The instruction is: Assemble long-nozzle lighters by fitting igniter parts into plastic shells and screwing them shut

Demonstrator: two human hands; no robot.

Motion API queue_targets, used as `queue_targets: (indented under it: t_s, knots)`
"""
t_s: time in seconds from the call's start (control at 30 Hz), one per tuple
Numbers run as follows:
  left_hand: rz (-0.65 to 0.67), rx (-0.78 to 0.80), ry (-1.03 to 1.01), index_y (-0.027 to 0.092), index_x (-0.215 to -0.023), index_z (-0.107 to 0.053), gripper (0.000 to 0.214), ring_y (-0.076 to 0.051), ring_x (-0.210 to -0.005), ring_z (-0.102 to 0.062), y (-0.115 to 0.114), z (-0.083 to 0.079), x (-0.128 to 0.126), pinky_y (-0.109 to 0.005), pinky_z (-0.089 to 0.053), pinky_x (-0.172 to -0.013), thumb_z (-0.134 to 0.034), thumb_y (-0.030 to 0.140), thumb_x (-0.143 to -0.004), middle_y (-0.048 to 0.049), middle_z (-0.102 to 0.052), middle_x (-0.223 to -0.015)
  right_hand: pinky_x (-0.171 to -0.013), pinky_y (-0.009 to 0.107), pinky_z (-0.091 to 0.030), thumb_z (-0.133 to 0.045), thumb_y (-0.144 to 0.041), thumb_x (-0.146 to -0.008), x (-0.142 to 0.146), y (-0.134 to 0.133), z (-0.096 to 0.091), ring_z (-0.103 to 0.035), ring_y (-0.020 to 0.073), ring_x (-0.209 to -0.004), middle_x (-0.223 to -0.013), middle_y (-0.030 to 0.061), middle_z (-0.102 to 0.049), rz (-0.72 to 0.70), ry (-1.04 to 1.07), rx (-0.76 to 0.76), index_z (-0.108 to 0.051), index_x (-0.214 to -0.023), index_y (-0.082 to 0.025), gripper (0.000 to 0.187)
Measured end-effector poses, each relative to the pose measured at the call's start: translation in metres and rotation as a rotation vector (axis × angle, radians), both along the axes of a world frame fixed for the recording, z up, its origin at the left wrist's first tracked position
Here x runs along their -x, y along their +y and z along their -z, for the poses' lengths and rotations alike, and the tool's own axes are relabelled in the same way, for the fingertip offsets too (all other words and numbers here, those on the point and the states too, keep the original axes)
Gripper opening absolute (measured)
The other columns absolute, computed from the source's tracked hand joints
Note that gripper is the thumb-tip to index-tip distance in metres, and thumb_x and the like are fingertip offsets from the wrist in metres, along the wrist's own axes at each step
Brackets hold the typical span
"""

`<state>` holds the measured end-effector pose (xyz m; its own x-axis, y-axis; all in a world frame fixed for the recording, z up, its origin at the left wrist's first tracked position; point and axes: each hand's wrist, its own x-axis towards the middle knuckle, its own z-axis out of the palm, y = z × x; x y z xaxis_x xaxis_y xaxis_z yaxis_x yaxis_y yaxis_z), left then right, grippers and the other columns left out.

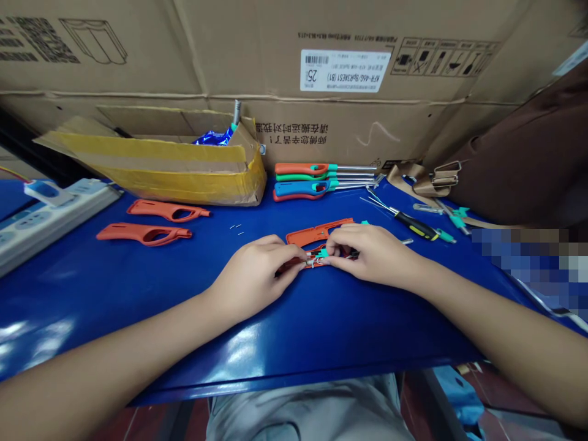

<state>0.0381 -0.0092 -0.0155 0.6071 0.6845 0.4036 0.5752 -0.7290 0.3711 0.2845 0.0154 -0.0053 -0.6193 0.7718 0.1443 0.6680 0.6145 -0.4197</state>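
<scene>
On the blue table [138, 294] my two hands meet over an open orange lighter shell [316, 252] lying flat. My left hand [257, 272] is closed, pinching the shell's left part where a small metal piece shows. My right hand [372, 251] is closed too, its fingertips pressing a teal part into the shell. A second orange shell half [316, 233] lies just behind, touching my right fingers. The inner parts under my fingers are mostly hidden.
Two more orange shell halves [156, 223] lie at the left. Several finished stick lighters [321, 180] are stacked behind. A screwdriver [413, 225] lies at the right, a taped cardboard box [174, 162] and a power strip [46, 208] at the left. Tiny screws [236, 228] lie loose.
</scene>
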Motion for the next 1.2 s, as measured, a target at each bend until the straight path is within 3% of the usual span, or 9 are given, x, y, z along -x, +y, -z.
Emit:
queue_targets:
  t_s: [0.17, 0.33, 0.53, 0.63, 0.77, 0.87, 1.07, 1.2]
  knots:
    - [-0.007, 0.016, -0.03, 0.017, -0.104, -0.075, 0.014, -0.017, -0.079, -0.069, -0.003, 0.001, -0.003, -0.026, -0.052, -0.067, -0.07, 0.015, -0.091, -0.0034, -0.077, -0.088, -0.056, 0.024, -0.036, -0.076, -0.032, -0.082, 0.004, 0.0, 0.002, -0.05, 0.0107, -0.059, -0.065, -0.0029, -0.062, 0.113, 0.118, 0.198, -0.062, -0.072, -0.019, 0.022]
    - [0.009, 0.012, -0.047, 0.018, -0.107, -0.076, 0.016, -0.019, -0.082, -0.07, -0.004, 0.004, -0.004, -0.029, -0.055, -0.073, -0.069, 0.016, -0.093, -0.0028, -0.079, -0.093, -0.053, 0.023, -0.034, -0.075, -0.027, -0.081, 0.004, 0.0, 0.003, -0.047, 0.0096, -0.056, -0.062, -0.004, -0.059, 0.11, 0.123, 0.22, -0.065, -0.073, -0.019, 0.015]
    - [0.022, 0.037, -0.054, 0.019, -0.11, -0.076, 0.018, -0.02, -0.086, -0.071, -0.002, 0.003, -0.003, -0.032, -0.056, -0.077, -0.068, 0.017, -0.094, -0.0018, -0.08, -0.098, -0.062, 0.024, -0.038, -0.07, -0.02, -0.085, 0.001, -0.001, -0.002, -0.055, 0.0115, -0.066, -0.071, -0.0018, -0.063, -0.046, 0.03, 0.039, -0.063, -0.078, -0.019, 0.01]
    - [0.031, 0.05, -0.05, 0.019, -0.111, -0.077, 0.019, -0.021, -0.087, -0.072, -0.001, 0.003, -0.003, -0.033, -0.057, -0.078, -0.067, 0.018, -0.094, -0.0019, -0.08, -0.1, -0.066, 0.027, -0.04, -0.066, -0.026, -0.091, -0.002, -0.001, -0.004, -0.058, 0.0143, -0.072, -0.077, 0.0005, -0.066, -0.123, -0.01, -0.058, -0.063, -0.08, -0.019, 0.013]
    - [0.076, 0.042, -0.044, 0.018, -0.109, -0.077, 0.018, -0.02, -0.091, -0.074, -0.001, 0.003, -0.002, -0.033, -0.058, -0.083, -0.066, 0.02, -0.096, -0.0024, -0.081, -0.104, -0.074, 0.031, -0.045, -0.056, -0.028, -0.099, -0.01, 0.008, -0.005, -0.061, 0.0182, -0.083, -0.087, 0.0052, -0.068, -0.066, 0.108, -0.16, -0.066, -0.087, -0.019, 0.018]
    - [0.084, 0.024, -0.023, 0.018, -0.111, -0.076, 0.02, -0.02, -0.093, -0.075, 0.0, -0.002, 0.003, -0.033, -0.059, -0.085, -0.069, 0.026, -0.094, -0.0032, -0.08, -0.107, -0.082, 0.036, -0.048, -0.058, -0.025, -0.096, -0.021, 0.019, -0.003, -0.061, 0.0228, -0.093, -0.098, 0.0081, -0.069, -0.011, 0.04, -0.243, -0.068, -0.098, -0.019, 0.011]
    - [0.051, -0.059, 0.074, 0.017, -0.113, -0.075, 0.028, -0.025, -0.097, -0.072, 0.013, -0.017, 0.014, -0.038, -0.059, -0.085, -0.067, 0.036, -0.094, -0.0073, -0.078, -0.106, -0.085, 0.04, -0.049, -0.057, -0.026, -0.097, -0.034, 0.032, 0.001, -0.06, 0.0253, -0.095, -0.101, 0.0101, -0.067, -0.057, -0.088, -0.236, -0.071, -0.093, -0.019, 0.016]
    - [0.016, -0.105, 0.049, 0.015, -0.11, -0.075, 0.024, -0.024, -0.102, -0.07, 0.026, -0.011, 0.018, -0.04, -0.058, -0.092, -0.059, 0.027, -0.097, -0.0082, -0.078, -0.11, -0.089, 0.04, -0.047, -0.058, -0.024, -0.096, -0.035, 0.029, -0.002, -0.062, 0.0244, -0.097, -0.108, 0.0094, -0.069, -0.115, -0.121, -0.193, -0.07, -0.096, -0.02, 0.012]
